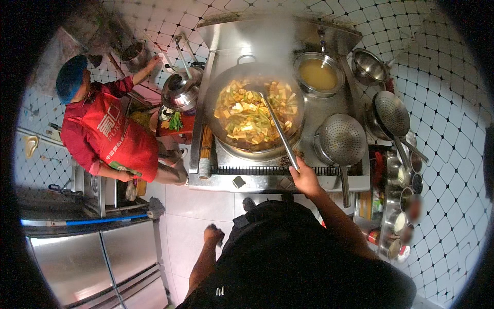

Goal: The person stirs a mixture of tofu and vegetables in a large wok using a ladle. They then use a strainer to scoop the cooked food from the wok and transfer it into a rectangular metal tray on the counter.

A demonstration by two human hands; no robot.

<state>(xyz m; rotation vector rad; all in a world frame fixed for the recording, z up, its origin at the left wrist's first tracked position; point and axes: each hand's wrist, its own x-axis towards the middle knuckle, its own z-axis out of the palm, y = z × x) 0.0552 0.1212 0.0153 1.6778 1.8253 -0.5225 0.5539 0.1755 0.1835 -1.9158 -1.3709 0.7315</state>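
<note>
My right hand (307, 178) grips the end of a long metal handle belonging to a wok ladle (278, 129). The ladle's head dips into a large wok (216, 129) and is partly covered by the food. Inside are pale yellow tofu-like pieces and green vegetable pieces (251, 112) in brownish sauce, with steam rising. Down at my left side, away from the stove, my left hand (212, 234) is closed around a small dark item (219, 234), too unclear to name.
On the steel stove (227, 181), a pot of yellowish liquid (318, 74) stands right of the wok, with a perforated strainer (342, 140) nearer me. A bamboo wok brush (205, 152) lies left. A co-worker in a red apron (119, 131) stands left. Seasoning containers (399, 222) line the right.
</note>
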